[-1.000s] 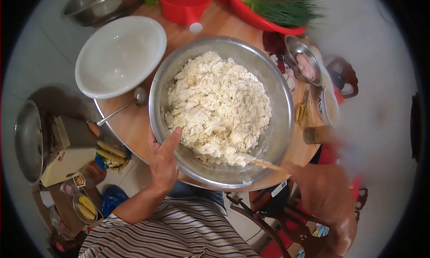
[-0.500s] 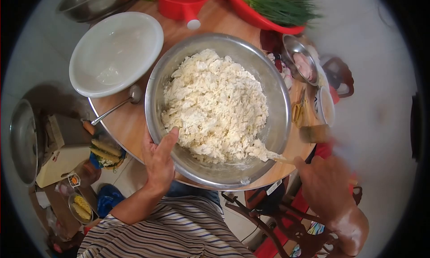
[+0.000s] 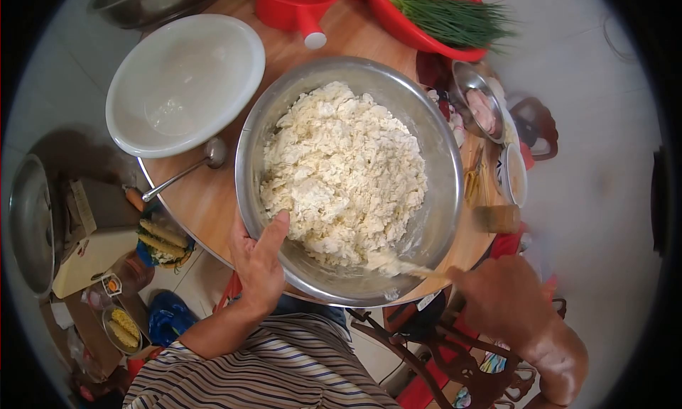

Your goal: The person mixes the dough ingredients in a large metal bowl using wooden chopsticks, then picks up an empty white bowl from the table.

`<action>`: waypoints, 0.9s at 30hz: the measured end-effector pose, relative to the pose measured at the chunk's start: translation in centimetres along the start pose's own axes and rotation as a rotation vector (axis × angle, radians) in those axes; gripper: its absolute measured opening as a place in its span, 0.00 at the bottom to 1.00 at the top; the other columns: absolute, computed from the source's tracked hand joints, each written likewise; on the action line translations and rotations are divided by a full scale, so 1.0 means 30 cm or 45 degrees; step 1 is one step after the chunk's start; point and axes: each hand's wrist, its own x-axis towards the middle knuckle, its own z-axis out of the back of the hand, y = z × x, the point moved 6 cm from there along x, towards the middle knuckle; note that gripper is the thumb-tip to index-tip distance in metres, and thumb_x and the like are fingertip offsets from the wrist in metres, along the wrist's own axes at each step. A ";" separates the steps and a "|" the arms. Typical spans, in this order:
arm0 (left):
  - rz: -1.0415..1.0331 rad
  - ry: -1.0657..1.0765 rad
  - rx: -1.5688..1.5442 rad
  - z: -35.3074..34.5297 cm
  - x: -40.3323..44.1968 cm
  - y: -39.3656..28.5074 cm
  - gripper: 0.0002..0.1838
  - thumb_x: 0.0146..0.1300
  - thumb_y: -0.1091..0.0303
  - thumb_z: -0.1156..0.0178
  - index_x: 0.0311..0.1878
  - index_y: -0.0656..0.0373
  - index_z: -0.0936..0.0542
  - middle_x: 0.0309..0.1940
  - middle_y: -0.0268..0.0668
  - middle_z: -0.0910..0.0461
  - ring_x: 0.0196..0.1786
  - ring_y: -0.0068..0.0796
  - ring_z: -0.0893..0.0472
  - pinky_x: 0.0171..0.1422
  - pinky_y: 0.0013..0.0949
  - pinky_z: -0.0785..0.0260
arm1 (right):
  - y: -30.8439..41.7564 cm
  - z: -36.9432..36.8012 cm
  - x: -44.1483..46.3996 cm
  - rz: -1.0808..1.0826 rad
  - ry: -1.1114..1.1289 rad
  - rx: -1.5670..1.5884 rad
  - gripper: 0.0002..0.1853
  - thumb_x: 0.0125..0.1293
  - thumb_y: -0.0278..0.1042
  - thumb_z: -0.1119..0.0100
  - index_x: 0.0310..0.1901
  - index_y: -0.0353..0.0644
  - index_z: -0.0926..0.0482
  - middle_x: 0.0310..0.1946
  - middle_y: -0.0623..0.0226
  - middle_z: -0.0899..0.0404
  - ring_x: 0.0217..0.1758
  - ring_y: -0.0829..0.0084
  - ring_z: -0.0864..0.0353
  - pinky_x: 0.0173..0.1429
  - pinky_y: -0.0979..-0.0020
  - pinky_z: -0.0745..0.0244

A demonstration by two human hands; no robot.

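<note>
A large steel mixing bowl [image 3: 249, 125] stands near the table's front edge, heaped with crumbly, pale floury dough [image 3: 348, 167]. My left hand [image 3: 261, 267] grips its lower-left rim, thumb over the inside and fingers around the outside. At the lower right, my right hand [image 3: 504, 295] is closed around a pale wooden stirring stick [image 3: 424, 272], perhaps chopsticks. The stick's far end is coated in dough and lies in the bowl, at the near edge of the heap. Motion blurs the right hand a little, and its fingertips are partly hidden.
A white basin [image 3: 185, 89] and a ladle [image 3: 185, 175] lie left. Behind are a red dipper [image 3: 295, 8] and a red basin of green stalks [image 3: 455, 18]. Right are a small steel bowl of meat [image 3: 479, 107], scissors [image 3: 474, 182] and a jar [image 3: 497, 218]. Wooden chairs [image 3: 469, 366] stand below.
My right hand has moved left and slightly down, drawing the dough-coated stick along the near side of the bowl. My left hand keeps its grip on the rim.
</note>
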 end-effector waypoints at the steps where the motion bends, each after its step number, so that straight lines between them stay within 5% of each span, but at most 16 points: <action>1: 0.002 0.002 0.000 0.000 -0.002 0.000 0.26 0.72 0.69 0.36 0.70 0.67 0.30 0.56 0.42 0.19 0.55 0.29 0.18 0.62 0.33 0.26 | -0.027 0.005 -0.001 0.000 -0.125 -0.172 0.14 0.58 0.31 0.38 0.46 0.41 0.16 0.21 0.63 0.20 0.27 0.58 0.16 0.32 0.57 0.26; 5: 0.027 0.005 -0.047 -0.004 -0.001 -0.002 0.25 0.72 0.70 0.37 0.69 0.67 0.29 0.56 0.41 0.19 0.55 0.28 0.18 0.62 0.33 0.26 | -0.043 -0.002 0.019 -0.058 -0.378 -0.510 0.11 0.62 0.31 0.38 0.44 0.37 0.17 0.21 0.67 0.18 0.28 0.64 0.13 0.32 0.63 0.24; 9: 0.031 -0.031 -0.112 -0.003 -0.005 0.007 0.25 0.72 0.71 0.37 0.69 0.67 0.29 0.55 0.41 0.18 0.55 0.29 0.18 0.63 0.32 0.26 | -0.017 -0.022 0.033 -0.157 -0.162 -0.531 0.11 0.62 0.31 0.38 0.44 0.37 0.17 0.22 0.67 0.17 0.30 0.65 0.12 0.33 0.64 0.23; 14: 0.021 -0.020 -0.147 -0.018 0.004 -0.006 0.26 0.71 0.72 0.37 0.69 0.67 0.30 0.56 0.41 0.19 0.55 0.29 0.18 0.63 0.33 0.27 | 0.048 0.032 -0.013 0.180 -0.163 -0.023 0.14 0.55 0.29 0.38 0.45 0.42 0.16 0.20 0.60 0.21 0.28 0.54 0.16 0.34 0.54 0.24; 18: 0.022 -0.016 -0.135 -0.008 0.001 -0.001 0.27 0.70 0.73 0.37 0.70 0.67 0.30 0.57 0.42 0.19 0.55 0.29 0.18 0.64 0.33 0.27 | 0.005 0.033 0.003 0.136 -0.060 0.081 0.14 0.55 0.29 0.38 0.44 0.41 0.15 0.21 0.59 0.20 0.28 0.52 0.16 0.35 0.53 0.23; 20: 0.014 -0.003 -0.118 -0.006 0.000 0.003 0.27 0.70 0.73 0.37 0.70 0.67 0.30 0.57 0.42 0.19 0.55 0.29 0.18 0.64 0.33 0.27 | -0.060 0.020 0.012 -0.056 -0.122 -0.238 0.06 0.59 0.30 0.38 0.37 0.41 0.15 0.27 0.60 0.15 0.34 0.57 0.11 0.40 0.55 0.19; 27: 0.000 0.013 -0.155 -0.018 -0.002 0.004 0.27 0.70 0.73 0.37 0.70 0.67 0.30 0.56 0.42 0.19 0.55 0.29 0.18 0.63 0.33 0.27 | -0.048 0.044 0.038 -0.162 -0.168 -0.575 0.04 0.62 0.30 0.39 0.34 0.46 0.14 0.25 0.62 0.17 0.34 0.62 0.11 0.39 0.61 0.20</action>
